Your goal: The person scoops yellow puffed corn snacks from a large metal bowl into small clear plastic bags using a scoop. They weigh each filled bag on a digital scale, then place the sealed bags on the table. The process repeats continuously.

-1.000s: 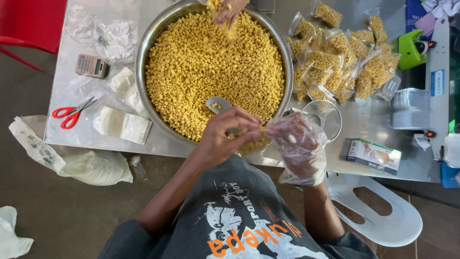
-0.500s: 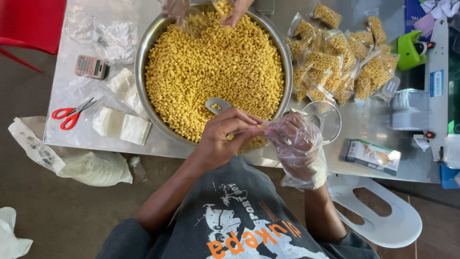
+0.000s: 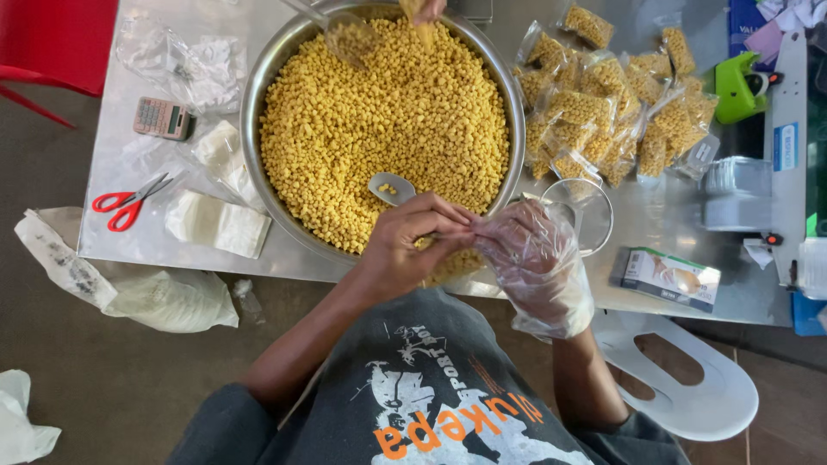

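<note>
Clear thin plastic covers my right hand (image 3: 538, 267), a loose disposable glove, and my bare left hand (image 3: 409, 250) is pinching its edge at the fingertips, both hands meeting just over the near rim of the big steel bowl (image 3: 258, 95). Right fingers are bunched inside the film; can't tell if they grip anything more. Half a second ago the left pinch sat a touch lower on the same rim, so the tugging has barely shifted: glove not seated yet, I judge. The bowl is full of small yellow snack pellets (image 3: 388, 112), a metal scoop (image 3: 390, 187) lying on them just beyond my left hand. At the bowl's far rim another person's hand (image 3: 422, 9) has come in, with a clear cup (image 3: 349, 36) dipping into the pellets. Right of the bowl: filled snack bags (image 3: 603, 95). Left of it: red scissors (image 3: 125, 202), calculator (image 3: 161, 118).
</note>
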